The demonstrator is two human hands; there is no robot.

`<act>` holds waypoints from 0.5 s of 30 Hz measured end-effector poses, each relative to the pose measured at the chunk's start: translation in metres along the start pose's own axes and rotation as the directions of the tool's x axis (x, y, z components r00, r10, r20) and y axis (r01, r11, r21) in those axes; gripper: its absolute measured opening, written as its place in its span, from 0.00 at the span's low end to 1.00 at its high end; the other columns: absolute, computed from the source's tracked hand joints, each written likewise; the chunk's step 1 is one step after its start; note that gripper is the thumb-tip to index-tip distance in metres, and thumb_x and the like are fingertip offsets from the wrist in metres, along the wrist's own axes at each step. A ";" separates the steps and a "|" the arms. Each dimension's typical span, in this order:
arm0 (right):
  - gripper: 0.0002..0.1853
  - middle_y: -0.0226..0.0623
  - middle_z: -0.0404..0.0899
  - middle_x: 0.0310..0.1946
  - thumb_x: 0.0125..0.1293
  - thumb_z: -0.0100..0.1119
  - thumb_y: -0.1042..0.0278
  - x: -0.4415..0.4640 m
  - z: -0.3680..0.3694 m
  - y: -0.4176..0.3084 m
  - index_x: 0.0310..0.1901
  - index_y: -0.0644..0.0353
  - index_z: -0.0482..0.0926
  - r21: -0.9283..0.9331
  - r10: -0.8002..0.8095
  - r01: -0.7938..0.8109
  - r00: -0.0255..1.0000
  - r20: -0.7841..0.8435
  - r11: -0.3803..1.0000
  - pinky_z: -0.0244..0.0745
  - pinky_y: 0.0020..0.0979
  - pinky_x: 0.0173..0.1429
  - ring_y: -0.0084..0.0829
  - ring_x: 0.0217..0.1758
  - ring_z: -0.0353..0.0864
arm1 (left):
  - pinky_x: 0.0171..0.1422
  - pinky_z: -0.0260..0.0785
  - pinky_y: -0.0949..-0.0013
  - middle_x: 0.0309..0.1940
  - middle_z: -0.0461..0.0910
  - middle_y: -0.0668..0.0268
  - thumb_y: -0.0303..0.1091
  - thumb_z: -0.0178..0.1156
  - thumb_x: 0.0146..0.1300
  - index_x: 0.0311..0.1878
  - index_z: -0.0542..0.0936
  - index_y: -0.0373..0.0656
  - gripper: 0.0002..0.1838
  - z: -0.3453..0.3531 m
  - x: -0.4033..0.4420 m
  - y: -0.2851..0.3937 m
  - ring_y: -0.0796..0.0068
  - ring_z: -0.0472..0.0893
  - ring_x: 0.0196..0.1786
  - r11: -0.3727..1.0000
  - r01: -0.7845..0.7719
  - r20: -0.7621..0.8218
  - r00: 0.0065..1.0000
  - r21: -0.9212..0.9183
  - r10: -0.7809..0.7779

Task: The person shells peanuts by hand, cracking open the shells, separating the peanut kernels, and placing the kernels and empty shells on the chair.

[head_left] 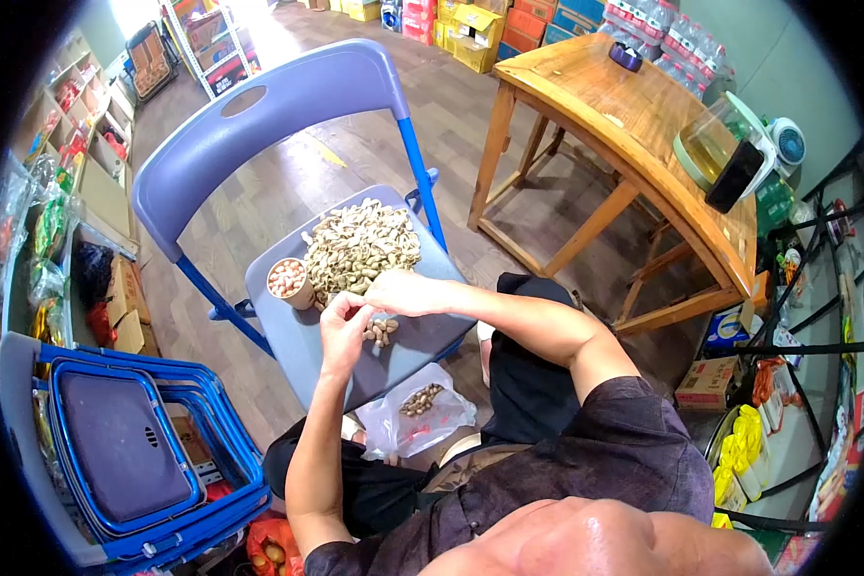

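Peanuts (pixel 363 242) in a heap beside a cup (pixel 301 297) of kernels (pixel 285 277)

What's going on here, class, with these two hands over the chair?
A person's left hand and right hand meet over a chair seat; what they hold is hard to make out. Nearby lie a heap of peanut shells and a small cluster of peanuts; a cup holds pinkish kernels. Below, a plastic bag has more pods.
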State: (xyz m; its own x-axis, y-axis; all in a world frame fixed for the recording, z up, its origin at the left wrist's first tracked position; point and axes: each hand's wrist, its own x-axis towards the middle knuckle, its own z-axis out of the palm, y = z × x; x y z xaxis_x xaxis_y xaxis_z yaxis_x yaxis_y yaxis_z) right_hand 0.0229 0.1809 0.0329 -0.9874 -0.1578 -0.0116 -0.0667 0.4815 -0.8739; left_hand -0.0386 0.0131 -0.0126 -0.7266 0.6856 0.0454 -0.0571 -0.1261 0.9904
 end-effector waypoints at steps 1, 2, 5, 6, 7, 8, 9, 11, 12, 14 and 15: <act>0.23 0.29 0.62 0.14 0.65 0.48 0.53 -0.001 -0.001 -0.005 0.20 0.63 0.68 -0.001 -0.001 0.001 1.000 0.003 1.000 0.58 0.32 0.25 0.24 0.20 0.61 | 0.38 0.67 0.81 0.29 0.81 0.72 0.22 0.63 0.61 0.33 0.79 0.39 0.02 0.001 -0.001 -0.002 0.87 0.76 0.32 1.000 -0.001 -0.003 1.000 -0.001 0.001; 0.24 0.29 0.63 0.14 0.67 0.48 0.50 -0.002 -0.002 -0.011 0.20 0.63 0.69 0.053 0.120 -0.121 0.992 0.032 0.991 0.58 0.32 0.25 0.24 0.20 0.61 | 0.38 0.68 0.80 0.30 0.81 0.71 0.21 0.63 0.61 0.34 0.79 0.39 0.02 0.000 -0.001 -0.005 0.87 0.76 0.33 0.999 -0.013 0.003 1.000 -0.038 0.013; 0.27 0.29 0.65 0.15 0.68 0.49 0.46 0.000 0.001 -0.005 0.21 0.63 0.71 0.040 0.078 -0.079 0.997 0.021 0.996 0.58 0.31 0.25 0.23 0.20 0.62 | 0.39 0.68 0.79 0.31 0.82 0.70 0.21 0.62 0.61 0.34 0.79 0.39 0.02 0.002 0.000 -0.002 0.86 0.77 0.34 0.997 -0.024 -0.004 1.000 -0.067 0.023; 0.28 0.29 0.66 0.15 0.68 0.49 0.44 0.002 0.004 0.004 0.21 0.64 0.72 -0.020 -0.076 0.076 0.997 -0.027 0.997 0.59 0.30 0.25 0.23 0.20 0.63 | 0.40 0.69 0.79 0.31 0.82 0.70 0.21 0.62 0.61 0.34 0.79 0.39 0.02 0.002 -0.001 -0.001 0.86 0.77 0.34 0.998 -0.012 0.001 1.000 -0.060 0.012; 0.24 0.29 0.68 0.17 0.68 0.49 0.50 0.004 0.003 0.010 0.22 0.64 0.74 -0.056 0.035 -0.033 0.999 0.035 0.998 0.60 0.29 0.25 0.22 0.21 0.64 | 0.39 0.69 0.79 0.31 0.82 0.70 0.22 0.62 0.61 0.33 0.79 0.39 0.02 0.004 -0.002 0.004 0.86 0.77 0.34 0.999 -0.011 0.000 1.000 -0.048 0.011; 0.24 0.29 0.68 0.17 0.68 0.49 0.50 0.004 0.003 0.017 0.22 0.64 0.74 -0.062 0.027 -0.024 0.998 0.055 0.998 0.60 0.29 0.25 0.22 0.21 0.64 | 0.39 0.69 0.79 0.30 0.81 0.70 0.23 0.63 0.61 0.33 0.79 0.40 0.02 0.005 -0.003 0.008 0.86 0.77 0.33 0.999 -0.009 0.001 1.000 -0.037 0.009; 0.22 0.30 0.69 0.17 0.67 0.49 0.54 0.003 0.003 0.015 0.22 0.64 0.74 0.008 0.119 -0.120 0.992 0.045 0.993 0.61 0.29 0.26 0.23 0.21 0.65 | 0.37 0.68 0.79 0.29 0.80 0.71 0.23 0.63 0.60 0.33 0.79 0.40 0.02 0.004 -0.003 0.005 0.86 0.76 0.32 1.000 -0.005 0.000 1.000 -0.019 0.005; 0.23 0.34 0.68 0.12 0.64 0.48 0.54 0.005 0.010 0.034 0.18 0.64 0.72 0.061 0.159 -0.158 0.987 -0.018 0.986 0.63 0.35 0.25 0.28 0.17 0.68 | 0.34 0.66 0.79 0.27 0.78 0.72 0.23 0.64 0.58 0.31 0.79 0.40 0.03 0.005 0.002 -0.010 0.86 0.73 0.30 0.999 -0.021 -0.025 0.999 -0.026 0.021; 0.23 0.34 0.68 0.12 0.64 0.48 0.54 0.006 0.010 0.034 0.18 0.64 0.72 0.054 0.157 -0.157 0.988 -0.008 0.986 0.63 0.35 0.25 0.28 0.17 0.68 | 0.33 0.66 0.79 0.26 0.77 0.72 0.22 0.64 0.56 0.30 0.78 0.40 0.04 0.006 0.005 -0.011 0.87 0.73 0.30 0.998 -0.053 -0.029 0.998 0.026 0.054; 0.22 0.33 0.68 0.13 0.63 0.48 0.55 0.008 0.007 0.034 0.18 0.64 0.72 0.082 0.155 -0.153 0.988 -0.021 0.985 0.62 0.34 0.23 0.27 0.16 0.67 | 0.32 0.65 0.79 0.25 0.77 0.72 0.22 0.64 0.55 0.28 0.78 0.39 0.04 0.006 0.009 -0.013 0.87 0.72 0.29 0.999 -0.034 -0.046 0.998 0.013 0.035; 0.20 0.32 0.69 0.13 0.63 0.47 0.57 0.010 0.008 0.035 0.18 0.63 0.72 0.138 0.182 -0.177 0.983 -0.022 0.974 0.63 0.33 0.24 0.26 0.17 0.66 | 0.32 0.65 0.79 0.25 0.77 0.72 0.22 0.64 0.55 0.28 0.78 0.39 0.04 0.005 0.012 -0.014 0.87 0.72 0.29 0.999 -0.037 -0.053 0.998 0.009 0.037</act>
State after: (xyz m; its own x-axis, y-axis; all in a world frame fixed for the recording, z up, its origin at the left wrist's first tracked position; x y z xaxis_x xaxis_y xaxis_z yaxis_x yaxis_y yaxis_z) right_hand 0.0119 0.1894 -0.0017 -0.9860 -0.0486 -0.1595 0.1296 0.3780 -0.9167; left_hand -0.0429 0.0263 -0.0252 -0.7634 0.6415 0.0753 -0.0239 -0.1444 0.9892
